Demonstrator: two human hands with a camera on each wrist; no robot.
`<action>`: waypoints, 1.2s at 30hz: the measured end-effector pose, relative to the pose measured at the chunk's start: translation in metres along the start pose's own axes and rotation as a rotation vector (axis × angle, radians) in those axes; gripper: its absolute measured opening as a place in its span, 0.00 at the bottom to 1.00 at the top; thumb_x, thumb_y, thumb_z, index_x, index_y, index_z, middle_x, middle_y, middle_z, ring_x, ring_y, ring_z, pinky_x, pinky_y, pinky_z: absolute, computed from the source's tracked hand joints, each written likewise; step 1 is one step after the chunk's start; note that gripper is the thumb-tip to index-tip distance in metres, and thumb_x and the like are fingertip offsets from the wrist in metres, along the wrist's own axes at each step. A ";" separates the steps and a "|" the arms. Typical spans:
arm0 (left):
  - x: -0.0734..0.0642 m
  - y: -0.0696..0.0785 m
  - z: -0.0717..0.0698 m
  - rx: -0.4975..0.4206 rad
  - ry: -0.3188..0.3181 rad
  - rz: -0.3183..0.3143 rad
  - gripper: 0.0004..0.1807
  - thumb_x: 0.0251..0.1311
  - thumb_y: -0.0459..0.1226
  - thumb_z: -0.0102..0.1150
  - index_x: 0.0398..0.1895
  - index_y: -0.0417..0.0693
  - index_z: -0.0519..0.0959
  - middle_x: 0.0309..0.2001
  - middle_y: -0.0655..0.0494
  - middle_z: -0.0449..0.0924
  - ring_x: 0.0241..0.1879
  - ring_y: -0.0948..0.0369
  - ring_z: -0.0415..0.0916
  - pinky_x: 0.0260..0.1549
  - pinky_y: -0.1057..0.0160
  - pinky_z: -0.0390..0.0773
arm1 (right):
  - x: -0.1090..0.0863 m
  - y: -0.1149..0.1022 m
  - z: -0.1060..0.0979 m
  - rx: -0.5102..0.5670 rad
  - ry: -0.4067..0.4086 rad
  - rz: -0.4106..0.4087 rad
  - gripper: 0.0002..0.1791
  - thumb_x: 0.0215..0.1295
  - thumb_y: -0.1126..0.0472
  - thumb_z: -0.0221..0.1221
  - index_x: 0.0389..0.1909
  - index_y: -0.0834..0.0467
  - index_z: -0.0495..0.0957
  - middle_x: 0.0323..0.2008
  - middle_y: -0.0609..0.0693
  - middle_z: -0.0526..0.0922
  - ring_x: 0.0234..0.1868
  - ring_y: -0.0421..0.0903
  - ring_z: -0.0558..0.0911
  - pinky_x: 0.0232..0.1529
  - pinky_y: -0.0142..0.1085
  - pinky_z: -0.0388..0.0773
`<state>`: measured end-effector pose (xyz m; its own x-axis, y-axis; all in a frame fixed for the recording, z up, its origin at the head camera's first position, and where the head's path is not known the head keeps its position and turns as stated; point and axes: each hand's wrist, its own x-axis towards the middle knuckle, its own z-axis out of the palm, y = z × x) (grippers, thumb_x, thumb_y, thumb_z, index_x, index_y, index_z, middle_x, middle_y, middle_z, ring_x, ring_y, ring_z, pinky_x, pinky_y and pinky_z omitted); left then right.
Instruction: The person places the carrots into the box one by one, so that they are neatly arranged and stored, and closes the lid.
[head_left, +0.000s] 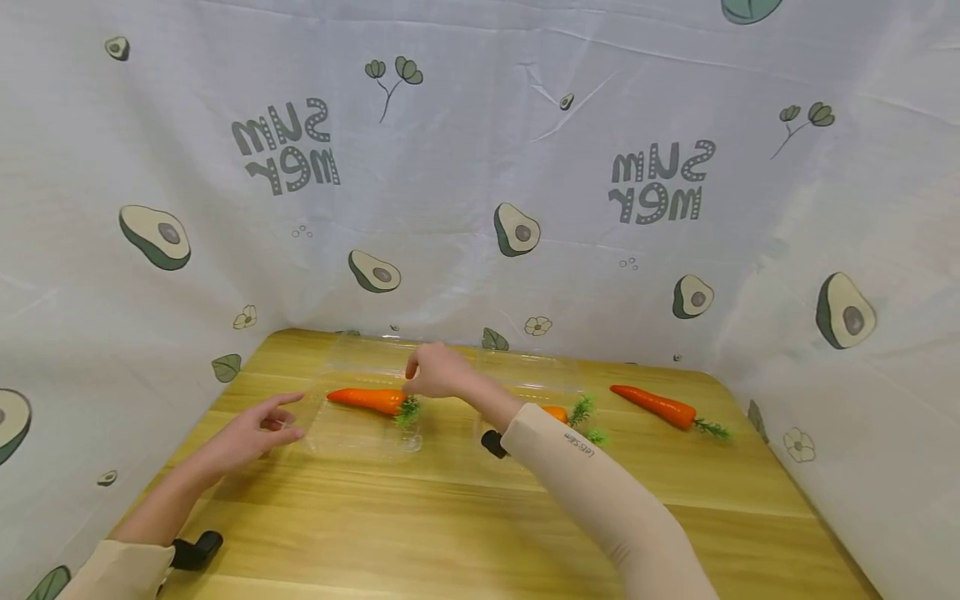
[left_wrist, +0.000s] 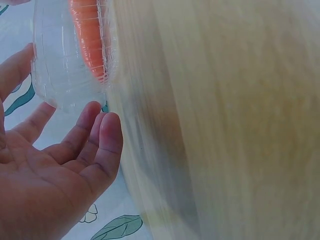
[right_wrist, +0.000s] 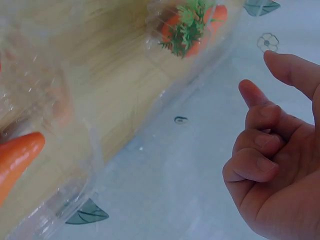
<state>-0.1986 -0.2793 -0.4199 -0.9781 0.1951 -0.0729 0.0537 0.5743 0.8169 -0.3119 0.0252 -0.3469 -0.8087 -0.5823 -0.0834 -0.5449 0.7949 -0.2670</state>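
An orange carrot (head_left: pixel 367 400) with a green leafy top lies in the left clear plastic container (head_left: pixel 356 446). At that container's left edge is my left hand (head_left: pixel 251 432), fingers spread and holding nothing; the left wrist view has its fingertips right at the clear wall (left_wrist: pixel 57 75). My right hand (head_left: pixel 442 371) hovers over the carrot's leafy end. In the right wrist view its thumb and index finger stand apart, the other fingers loosely curled, nothing between them. A second carrot (head_left: pixel 557 412) sits in the right clear container (head_left: pixel 528 367), partly hidden behind my right forearm.
To the right, a third carrot (head_left: pixel 660 407) lies directly on the wooden table (head_left: pixel 420 533). A white cloth with avocado prints (head_left: pixel 450 167) stands behind the table and along its sides. Black camera mounts (head_left: pixel 197 551) show at my wrists.
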 end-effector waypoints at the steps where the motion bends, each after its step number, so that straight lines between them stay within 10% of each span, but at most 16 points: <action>1: 0.000 0.000 0.000 0.003 0.001 0.002 0.40 0.69 0.45 0.61 0.78 0.42 0.56 0.61 0.32 0.69 0.54 0.47 0.71 0.38 0.57 0.77 | -0.003 0.001 -0.002 0.003 0.006 -0.002 0.12 0.65 0.50 0.66 0.44 0.51 0.87 0.51 0.47 0.85 0.39 0.43 0.81 0.40 0.36 0.78; 18: -0.001 -0.001 0.000 -0.001 -0.012 0.008 0.40 0.70 0.44 0.60 0.79 0.41 0.55 0.61 0.33 0.69 0.54 0.47 0.71 0.37 0.57 0.76 | -0.044 0.041 -0.030 0.056 0.078 0.042 0.13 0.63 0.52 0.67 0.44 0.53 0.87 0.29 0.47 0.82 0.27 0.43 0.75 0.32 0.35 0.72; 36: -0.001 0.000 0.000 0.008 -0.015 0.016 0.41 0.70 0.44 0.60 0.79 0.41 0.55 0.61 0.32 0.69 0.54 0.47 0.71 0.39 0.56 0.76 | -0.089 0.111 -0.052 0.190 0.143 0.125 0.17 0.66 0.55 0.64 0.49 0.61 0.85 0.41 0.55 0.82 0.35 0.48 0.75 0.35 0.38 0.72</action>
<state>-0.1977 -0.2794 -0.4199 -0.9739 0.2164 -0.0687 0.0709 0.5775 0.8133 -0.3125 0.1742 -0.3193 -0.8977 -0.4405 0.0061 -0.3981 0.8052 -0.4395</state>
